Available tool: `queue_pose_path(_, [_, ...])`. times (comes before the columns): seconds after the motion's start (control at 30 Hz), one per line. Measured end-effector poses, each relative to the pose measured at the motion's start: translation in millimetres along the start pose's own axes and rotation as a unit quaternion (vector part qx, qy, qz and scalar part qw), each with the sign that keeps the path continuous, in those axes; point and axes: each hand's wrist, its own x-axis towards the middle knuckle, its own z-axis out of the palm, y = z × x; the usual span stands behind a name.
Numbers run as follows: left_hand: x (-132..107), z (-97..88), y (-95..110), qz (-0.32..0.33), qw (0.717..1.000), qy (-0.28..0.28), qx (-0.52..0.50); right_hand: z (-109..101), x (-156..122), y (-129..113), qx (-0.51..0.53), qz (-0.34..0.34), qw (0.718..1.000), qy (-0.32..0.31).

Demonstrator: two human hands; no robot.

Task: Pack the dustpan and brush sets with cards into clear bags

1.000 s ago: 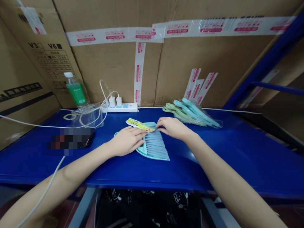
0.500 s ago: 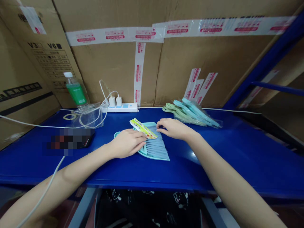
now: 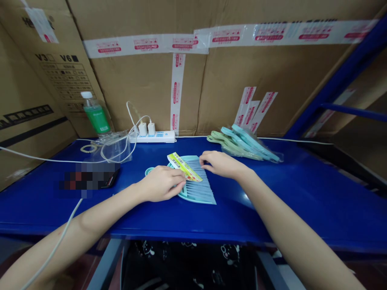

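A light-blue hand brush with long pale bristles lies on a matching light-blue dustpan, flat on the blue table. Across them slants a yellow-green printed paper label. My left hand rests over the handle side, its thumb and fingers closed on the label's lower edge; the palm hides most of the handles. At the upper right corner of the bristles is my right hand. Its fingers are loosely curled with a gap between thumb and forefinger, and nothing shows in them.
Green and blue brush sets in clear bags lie at the back right. A white power strip with chargers and cables stands behind. At left are a green-labelled bottle, clear plastic and a blurred dark object. Cardboard backs the table.
The label has slid slightly right and toward me, turning a little, with my left fingers on it. My right hand has barely shifted. The brush and dustpan stay in place.
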Motion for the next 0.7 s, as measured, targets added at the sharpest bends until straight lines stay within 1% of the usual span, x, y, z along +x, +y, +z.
queue_pose_path(0.17, [-0.4,-0.6,1.0,0.020,1.000,0.004,-0.008,1.0,0.4,1.3,-0.003,-0.005,1.000,0.004])
queue_pose_path(0.37, [-0.7,0.5,0.1,0.035,0.999,-0.010,-0.013,1.9,-1.4,7.6,0.017,-0.014,1.000,0.002])
queue_pose_path(0.57, [0.0,0.4,0.6,0.051,0.999,0.000,-0.017,2.3,-1.3,9.3,0.024,-0.008,1.000,-0.013])
queue_pose_path(0.7, [0.6,-0.1,2.0,0.064,0.998,0.014,-0.018,1.4,-1.2,7.4,0.020,-0.010,1.000,-0.012])
